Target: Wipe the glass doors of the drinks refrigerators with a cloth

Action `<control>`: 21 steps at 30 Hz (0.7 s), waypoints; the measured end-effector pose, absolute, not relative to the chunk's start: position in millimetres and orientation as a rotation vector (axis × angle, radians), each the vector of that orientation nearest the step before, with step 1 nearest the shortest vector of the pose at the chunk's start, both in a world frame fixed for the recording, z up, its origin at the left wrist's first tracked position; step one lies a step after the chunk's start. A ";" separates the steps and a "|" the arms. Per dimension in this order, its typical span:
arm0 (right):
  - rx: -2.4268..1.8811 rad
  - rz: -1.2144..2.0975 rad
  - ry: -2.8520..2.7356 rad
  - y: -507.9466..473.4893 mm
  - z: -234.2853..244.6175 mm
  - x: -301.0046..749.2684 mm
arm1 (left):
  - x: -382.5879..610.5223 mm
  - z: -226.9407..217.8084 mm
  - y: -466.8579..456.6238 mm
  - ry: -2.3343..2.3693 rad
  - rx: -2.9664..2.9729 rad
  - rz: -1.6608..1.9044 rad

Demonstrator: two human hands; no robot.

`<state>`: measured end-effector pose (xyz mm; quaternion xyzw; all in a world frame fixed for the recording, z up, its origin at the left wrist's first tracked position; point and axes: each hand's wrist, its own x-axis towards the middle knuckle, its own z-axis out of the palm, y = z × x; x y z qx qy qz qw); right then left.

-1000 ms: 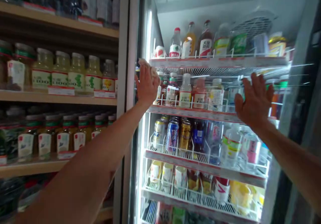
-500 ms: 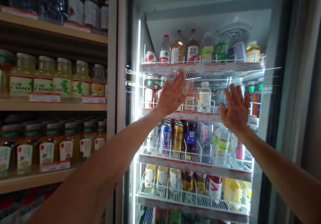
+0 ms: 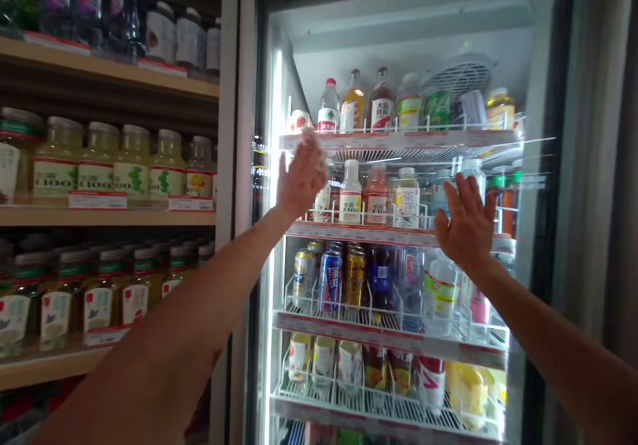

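Note:
A glass-fronted drinks fridge stands before me, its glass door (image 3: 379,26) shut. My left hand (image 3: 300,178) is raised at the left part of the glass, palm toward it. A pale, crumpled cloth (image 3: 315,145) shows beyond its fingertips, blurred and mostly covered by the hand. On the right side of the door, my right hand (image 3: 466,222) lies flat with fingers spread and nothing in it. Behind the glass, near my hands, are a juice bottle (image 3: 351,196) and a tea bottle (image 3: 407,199).
Wire fridge shelves (image 3: 399,139) carry bottles and cans, among them a blue can (image 3: 329,280) and a gold can (image 3: 355,275). To the left, a wooden shelf (image 3: 109,216) holds rows of juice bottles. A grey door frame (image 3: 244,99) stands between them.
My left hand has swept left across the glass with the cloth, uncovering bottles on the second shelf. The right hand has stayed in about the same place. My view has shifted slightly.

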<state>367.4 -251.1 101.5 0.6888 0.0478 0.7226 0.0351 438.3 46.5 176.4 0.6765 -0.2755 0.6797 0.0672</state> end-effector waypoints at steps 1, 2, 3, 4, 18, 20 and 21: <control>2.110 2.228 0.143 -250.6 101.6 367.4 | 439.5 178.6 49.6 -0.669 1.960 2.053; 2.105 2.234 0.141 -250.1 101.7 367.3 | 439.7 179.8 49.7 -0.574 1.909 2.051; 2.106 2.236 0.140 -249.8 101.9 367.2 | 439.0 179.5 47.0 -0.573 1.905 2.050; 2.112 2.233 0.143 -249.7 102.0 367.1 | 437.5 178.3 42.3 -0.663 1.950 2.048; 2.124 2.235 0.175 -250.2 100.4 367.0 | 428.6 188.1 12.5 -1.207 2.121 1.989; 2.114 2.237 0.168 -249.6 99.8 367.1 | 428.7 192.5 15.1 -0.860 2.044 1.998; 2.104 2.241 0.168 -249.3 99.6 367.2 | 428.1 193.9 15.1 -0.674 1.989 1.984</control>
